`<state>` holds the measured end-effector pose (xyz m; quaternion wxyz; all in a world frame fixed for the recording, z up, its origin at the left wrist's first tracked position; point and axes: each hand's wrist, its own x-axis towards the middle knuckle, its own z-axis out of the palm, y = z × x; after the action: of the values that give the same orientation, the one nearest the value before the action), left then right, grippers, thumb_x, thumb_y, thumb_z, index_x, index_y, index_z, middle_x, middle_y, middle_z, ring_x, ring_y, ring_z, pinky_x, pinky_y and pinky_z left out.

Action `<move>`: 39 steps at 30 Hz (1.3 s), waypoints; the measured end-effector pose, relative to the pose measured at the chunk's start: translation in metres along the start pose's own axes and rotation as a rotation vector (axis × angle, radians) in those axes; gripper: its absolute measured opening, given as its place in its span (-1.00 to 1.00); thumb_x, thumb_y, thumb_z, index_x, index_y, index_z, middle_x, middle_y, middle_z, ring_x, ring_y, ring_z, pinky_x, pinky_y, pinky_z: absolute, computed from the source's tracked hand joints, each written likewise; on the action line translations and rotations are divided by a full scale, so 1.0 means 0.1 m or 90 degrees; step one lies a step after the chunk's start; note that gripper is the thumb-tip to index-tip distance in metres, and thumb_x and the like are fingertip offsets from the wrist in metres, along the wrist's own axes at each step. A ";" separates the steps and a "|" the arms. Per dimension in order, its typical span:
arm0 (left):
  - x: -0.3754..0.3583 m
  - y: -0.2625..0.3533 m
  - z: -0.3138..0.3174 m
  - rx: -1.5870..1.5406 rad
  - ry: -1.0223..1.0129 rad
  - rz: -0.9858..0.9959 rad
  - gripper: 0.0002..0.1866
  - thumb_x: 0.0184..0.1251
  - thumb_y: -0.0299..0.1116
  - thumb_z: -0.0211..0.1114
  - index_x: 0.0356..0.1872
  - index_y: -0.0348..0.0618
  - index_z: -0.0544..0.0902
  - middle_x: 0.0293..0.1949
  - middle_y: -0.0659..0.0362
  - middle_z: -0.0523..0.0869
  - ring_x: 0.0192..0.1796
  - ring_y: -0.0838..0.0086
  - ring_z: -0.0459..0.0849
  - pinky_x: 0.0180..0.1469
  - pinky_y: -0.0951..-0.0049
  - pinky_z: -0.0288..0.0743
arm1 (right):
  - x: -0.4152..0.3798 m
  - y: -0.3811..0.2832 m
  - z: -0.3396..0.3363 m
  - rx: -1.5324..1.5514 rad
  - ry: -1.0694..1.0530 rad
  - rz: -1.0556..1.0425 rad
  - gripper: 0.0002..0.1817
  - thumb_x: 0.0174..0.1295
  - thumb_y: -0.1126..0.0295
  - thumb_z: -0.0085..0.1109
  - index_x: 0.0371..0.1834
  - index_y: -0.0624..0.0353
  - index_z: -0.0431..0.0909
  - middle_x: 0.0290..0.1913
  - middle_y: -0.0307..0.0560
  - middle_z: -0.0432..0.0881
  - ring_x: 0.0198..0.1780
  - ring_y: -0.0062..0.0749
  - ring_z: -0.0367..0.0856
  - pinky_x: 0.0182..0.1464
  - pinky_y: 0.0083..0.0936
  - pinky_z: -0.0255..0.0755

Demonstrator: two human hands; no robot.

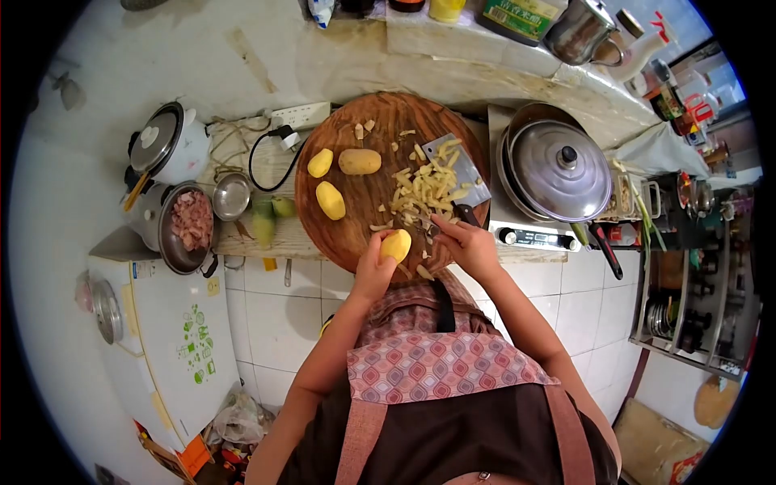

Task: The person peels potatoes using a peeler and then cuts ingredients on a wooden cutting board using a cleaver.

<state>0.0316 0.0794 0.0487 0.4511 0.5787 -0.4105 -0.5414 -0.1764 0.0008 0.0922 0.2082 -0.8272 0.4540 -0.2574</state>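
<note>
My left hand (374, 267) is closed round a peeled yellow potato (395, 245) at the near edge of the round wooden chopping board (368, 121). To its right, my right hand (470, 246) grips a small peeler (429, 226), mostly covered by the fingers; its tip points toward the potato. Two more peeled potatoes (330, 200) and one unpeeled potato (360, 162) lie on the board's left half. Potato peelings (428, 184) are heaped on the right, partly over the blade of a cleaver (471, 179) with a black handle.
Right of the board, a lidded pan (562, 166) sits on an induction cooker (537, 238). On the left are a pan of raw meat pieces (191, 220), a small metal bowl (232, 196), green vegetables (263, 222) and a rice cooker (174, 145). A power strip (301, 115) lies behind.
</note>
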 end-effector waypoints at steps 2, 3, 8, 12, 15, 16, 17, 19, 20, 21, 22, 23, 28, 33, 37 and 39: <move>-0.01 0.02 -0.01 0.004 0.003 -0.029 -0.51 0.19 -0.47 0.04 0.21 -0.22 0.38 0.00 -0.03 0.63 0.01 0.22 0.64 0.07 0.34 0.47 | -0.01 -0.11 -0.12 0.022 -0.039 -0.022 -0.58 0.14 0.25 0.34 0.13 -0.17 0.65 -0.53 -0.14 0.52 -0.52 -0.13 0.56 -0.48 -0.32 0.42; -0.01 0.01 0.00 0.068 0.021 0.010 -0.51 0.17 -0.46 0.06 0.20 -0.22 0.39 0.00 -0.06 0.63 0.02 0.18 0.64 0.08 0.33 0.47 | -0.01 -0.10 -0.13 0.021 -0.040 -0.020 -0.58 0.14 0.25 0.34 0.13 -0.17 0.65 -0.53 -0.14 0.52 -0.52 -0.13 0.56 -0.48 -0.32 0.42; -0.01 0.10 0.00 0.150 0.008 0.072 -0.50 0.14 -0.42 0.15 0.17 -0.21 0.40 0.00 -0.13 0.61 0.06 0.04 0.61 0.09 0.26 0.47 | -0.06 0.25 -0.09 -0.185 -0.082 0.024 -0.56 0.12 0.22 0.34 0.13 -0.22 0.65 -0.50 -0.16 0.55 -0.54 -0.15 0.55 -0.50 -0.31 0.43; -0.01 0.15 0.06 0.211 0.048 0.060 -0.49 0.13 -0.36 0.21 0.15 -0.28 0.40 -0.02 -0.17 0.60 0.05 0.00 0.61 0.06 0.20 0.48 | -0.06 -0.09 -0.14 -0.097 -0.037 -0.001 -0.56 0.11 0.22 0.36 0.13 -0.23 0.65 -0.49 -0.15 0.57 -0.52 -0.15 0.58 -0.49 -0.31 0.44; 0.02 0.07 0.07 0.232 0.068 0.039 -0.49 0.12 -0.30 0.27 0.08 -0.35 0.41 -0.04 -0.22 0.58 0.01 -0.04 0.60 0.04 0.14 0.48 | -0.06 -0.22 -0.12 -0.120 -0.108 -0.047 -0.56 0.10 0.23 0.37 0.11 -0.22 0.65 -0.47 -0.13 0.59 -0.50 -0.15 0.60 -0.49 -0.31 0.44; 0.00 0.12 0.07 0.242 0.059 0.015 -0.49 0.12 -0.29 0.27 0.07 -0.35 0.40 -0.04 -0.23 0.58 0.00 -0.08 0.59 0.02 0.12 0.48 | -0.05 -0.13 -0.06 -0.129 -0.087 -0.025 -0.56 0.12 0.20 0.35 0.13 -0.23 0.64 -0.46 -0.13 0.60 -0.51 -0.18 0.61 -0.50 -0.32 0.46; 0.00 0.14 0.07 0.252 0.050 -0.007 -0.49 0.12 -0.28 0.28 0.05 -0.35 0.40 -0.03 -0.24 0.57 0.00 -0.12 0.58 0.01 0.10 0.48 | -0.04 -0.03 0.01 -0.138 -0.065 -0.004 -0.56 0.13 0.17 0.32 0.14 -0.24 0.63 -0.46 -0.13 0.61 -0.52 -0.21 0.62 -0.52 -0.33 0.48; -0.02 0.15 0.08 0.269 0.064 0.002 -0.49 0.12 -0.28 0.27 0.05 -0.35 0.39 -0.03 -0.24 0.56 -0.01 -0.14 0.57 0.00 0.08 0.48 | -0.05 0.10 0.00 -0.250 -0.099 0.043 -0.57 0.13 0.16 0.32 0.13 -0.23 0.63 -0.46 -0.12 0.62 -0.51 -0.19 0.63 -0.53 -0.31 0.47; -0.02 0.15 0.09 0.282 0.080 0.010 -0.49 0.12 -0.28 0.27 0.05 -0.35 0.38 -0.04 -0.25 0.56 -0.02 -0.17 0.56 -0.02 0.06 0.48 | -0.08 0.14 -0.01 -0.219 -0.075 0.074 -0.59 0.13 0.16 0.33 0.10 -0.21 0.65 -0.49 -0.13 0.60 -0.51 -0.18 0.61 -0.49 -0.30 0.46; 0.01 0.13 0.10 0.281 0.085 0.011 -0.49 0.12 -0.28 0.27 0.05 -0.35 0.38 -0.04 -0.25 0.56 -0.02 -0.17 0.56 -0.02 0.06 0.48 | -0.05 0.13 -0.04 -0.185 -0.052 0.099 -0.60 0.13 0.15 0.33 0.08 -0.19 0.66 -0.51 -0.14 0.58 -0.51 -0.16 0.59 -0.46 -0.28 0.46; 0.00 0.10 0.11 0.308 0.116 0.078 -0.49 0.13 -0.28 0.26 0.06 -0.35 0.37 -0.04 -0.26 0.55 -0.02 -0.18 0.56 -0.01 0.05 0.47 | -0.05 0.01 -0.10 -0.159 -0.046 0.080 -0.61 0.14 0.16 0.33 0.08 -0.20 0.66 -0.51 -0.15 0.58 -0.51 -0.16 0.59 -0.47 -0.29 0.46; -0.01 0.07 0.12 0.335 0.142 0.147 -0.48 0.13 -0.28 0.25 0.06 -0.35 0.36 -0.04 -0.26 0.55 -0.02 -0.18 0.55 -0.01 0.05 0.47 | -0.06 -0.11 -0.13 -0.158 -0.048 0.084 -0.61 0.14 0.16 0.33 0.08 -0.20 0.66 -0.51 -0.15 0.58 -0.51 -0.16 0.59 -0.47 -0.29 0.46; 0.01 -0.01 0.11 0.316 0.106 0.081 -0.47 0.13 -0.29 0.24 0.09 -0.34 0.34 -0.07 -0.27 0.54 -0.02 -0.19 0.54 -0.01 0.04 0.46 | 0.00 -0.15 -0.06 -0.192 -0.142 0.064 -0.63 0.16 0.15 0.32 0.07 -0.21 0.68 -0.46 -0.13 0.62 -0.44 -0.16 0.64 -0.45 -0.30 0.47; 0.08 -0.09 0.06 -0.006 0.031 -0.113 -0.51 0.16 -0.38 0.29 0.05 -0.32 0.30 -0.16 -0.11 0.56 -0.30 0.25 0.66 -0.29 0.29 0.54 | -0.01 0.03 0.06 -0.036 -0.149 0.249 -0.59 0.21 0.13 0.29 0.14 -0.11 0.63 -0.44 0.03 0.69 -0.37 -0.07 0.69 -0.34 -0.27 0.52; 0.12 -0.01 0.15 -0.219 0.073 -0.104 -0.49 0.13 -0.45 0.37 -0.01 -0.27 0.23 -0.24 0.00 0.55 -0.43 0.46 0.60 -0.41 0.45 0.49 | -0.11 -0.10 0.33 0.158 -0.162 0.276 -0.52 0.22 0.07 0.28 0.20 -0.09 0.59 -0.49 0.09 0.66 -0.39 -0.03 0.68 -0.32 -0.22 0.52; 0.11 0.03 0.10 -0.260 -0.010 -0.147 -0.44 0.08 -0.50 0.42 -0.05 -0.22 0.19 -0.28 0.03 0.55 -0.44 0.45 0.57 -0.44 0.48 0.45 | -0.13 -0.06 0.40 0.178 -0.158 0.235 -0.50 0.21 0.07 0.29 0.22 -0.09 0.57 -0.50 0.09 0.66 -0.39 -0.03 0.68 -0.33 -0.23 0.51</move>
<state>0.0226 0.0668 0.0488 0.4908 0.5145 -0.2269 -0.6655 -0.1538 0.0193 0.0608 0.4181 -0.7186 0.5284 -0.1718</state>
